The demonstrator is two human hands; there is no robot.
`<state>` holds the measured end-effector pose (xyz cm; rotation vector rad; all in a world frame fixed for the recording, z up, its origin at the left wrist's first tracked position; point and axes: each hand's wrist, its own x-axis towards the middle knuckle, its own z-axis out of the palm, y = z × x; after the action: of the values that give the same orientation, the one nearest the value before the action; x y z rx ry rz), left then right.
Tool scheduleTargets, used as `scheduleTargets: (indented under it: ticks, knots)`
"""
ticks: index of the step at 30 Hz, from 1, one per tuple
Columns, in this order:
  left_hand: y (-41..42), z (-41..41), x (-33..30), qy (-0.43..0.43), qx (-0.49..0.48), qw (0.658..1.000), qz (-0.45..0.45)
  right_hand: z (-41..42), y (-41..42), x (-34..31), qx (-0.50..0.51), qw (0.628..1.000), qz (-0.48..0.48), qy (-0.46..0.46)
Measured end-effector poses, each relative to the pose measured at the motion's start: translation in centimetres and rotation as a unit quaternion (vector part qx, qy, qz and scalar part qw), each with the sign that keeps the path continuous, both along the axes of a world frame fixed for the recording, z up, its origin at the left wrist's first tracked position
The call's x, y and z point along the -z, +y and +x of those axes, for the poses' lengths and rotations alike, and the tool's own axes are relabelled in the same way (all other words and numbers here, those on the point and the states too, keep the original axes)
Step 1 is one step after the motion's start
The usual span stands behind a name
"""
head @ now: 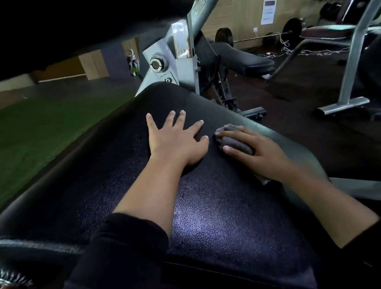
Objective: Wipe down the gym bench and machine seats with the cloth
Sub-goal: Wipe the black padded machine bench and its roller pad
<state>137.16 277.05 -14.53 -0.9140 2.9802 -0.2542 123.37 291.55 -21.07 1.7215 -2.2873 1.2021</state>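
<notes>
A black padded machine seat (pixel 108 182) fills the middle of the view, its textured surface shining near me. My left hand (pixel 177 141) lies flat on the pad with fingers spread, holding nothing. Just to its right, my right hand (pixel 254 151) grips a bunched grey cloth (pixel 231 139) and presses it onto the pad near the right edge. A corner of the cloth sticks out under my right wrist.
A grey steel frame (pixel 182 40) rises behind the seat, with a dark pad (pixel 76 22) overhead. Another black bench (pixel 241 60) and a barbell (pixel 260 37) stand at the back right. A metal upright (pixel 359 49) stands to the right, green turf (pixel 29 134) lies left.
</notes>
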Motion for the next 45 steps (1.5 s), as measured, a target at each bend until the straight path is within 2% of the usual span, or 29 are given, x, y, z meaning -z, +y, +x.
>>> scheduleTargets:
  ticks: [3, 7, 11, 14, 17, 20, 23, 27, 30, 33, 36, 39, 41, 45]
  knots:
    - [0.0, -0.2, 0.0, -0.005, -0.009, 1.000, 0.002, -2.1, -2.9, -0.2, -0.040, 0.999, 0.003, 0.004]
    - [0.0, -0.3, 0.0, -0.006, -0.013, 1.000, 0.007, -6.1, -7.1, -1.4, -0.035, 0.999, 0.003, -0.016]
    - [-0.1, -0.2, -0.1, -0.009, -0.008, 1.000, 0.014, -8.7, -3.9, -0.9, 0.058, 0.995, 0.036, -0.073]
    - [0.0, -0.2, -0.3, -0.012, -0.008, 1.000, 0.018, -7.6, 0.3, 0.3, 0.119, 0.990, 0.042, -0.064]
    - [0.0, -0.3, -0.2, -0.013, -0.010, 1.000, 0.017, -4.3, 0.6, 1.0, 0.085, 0.996, 0.005, -0.021]
    - [0.1, -0.4, -0.2, -0.016, -0.012, 1.000, 0.012, -2.8, -3.0, 0.0, 0.026, 1.000, 0.012, 0.011]
    - [0.0, -0.3, -0.3, -0.017, -0.013, 1.000, 0.012, -4.8, -6.4, -1.4, 0.003, 1.000, 0.001, -0.020]
    - [0.1, -0.2, -0.2, -0.014, -0.008, 1.000, 0.016, -7.9, -4.1, -1.0, 0.099, 0.992, 0.040, -0.066]
    - [0.1, -0.3, -0.2, -0.018, -0.009, 1.000, 0.019, -6.5, -0.9, 0.0, 0.155, 0.986, 0.055, -0.038]
    - [0.1, -0.4, -0.4, -0.024, -0.010, 0.999, 0.023, -2.8, -1.1, 0.3, 0.107, 0.994, -0.007, -0.004]
    - [0.0, -0.5, -0.4, -0.016, -0.016, 0.999, 0.023, -1.5, -5.5, -0.7, 0.033, 0.999, 0.004, 0.020]
    - [-0.1, -0.5, -0.4, -0.009, -0.022, 0.999, 0.022, -3.6, -10.1, -2.6, 0.017, 1.000, 0.010, 0.020]
    - [-0.1, -0.5, -0.4, -0.010, -0.021, 0.999, 0.025, -5.4, -11.0, -3.6, 0.036, 0.999, 0.028, 0.012]
    - [-0.2, -0.4, -0.4, -0.007, -0.019, 0.999, 0.034, -7.9, -8.2, -2.5, 0.130, 0.989, 0.044, -0.063]
